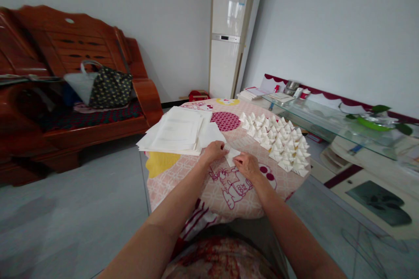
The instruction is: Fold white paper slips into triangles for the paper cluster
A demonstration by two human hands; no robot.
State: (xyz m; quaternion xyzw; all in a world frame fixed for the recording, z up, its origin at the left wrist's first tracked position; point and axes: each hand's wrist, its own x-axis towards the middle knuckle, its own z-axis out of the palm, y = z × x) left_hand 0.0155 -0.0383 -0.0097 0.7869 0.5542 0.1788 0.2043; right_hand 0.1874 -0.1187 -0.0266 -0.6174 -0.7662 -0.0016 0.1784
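Between my two hands is a small folded piece of white paper (231,156), held just over the cloth-covered round table. My left hand (215,151) pinches its left edge, fingers closed. On its right side my right hand (247,165) grips it between thumb and fingers. Left of my hands lies a stack of white paper sheets (176,128), with a loose sheet (212,134) partly off it, just beyond my left hand. To the right, many folded white paper pieces (276,139) stand in rows, their points upward.
A pink patterned tablecloth (196,183) covers the table. Beyond the right edge stands a glass-topped cabinet (327,113) bearing papers, cups and a green dish (376,123). A wooden sofa (81,124) with bags is at left; a tall white air conditioner (225,61) stands behind.
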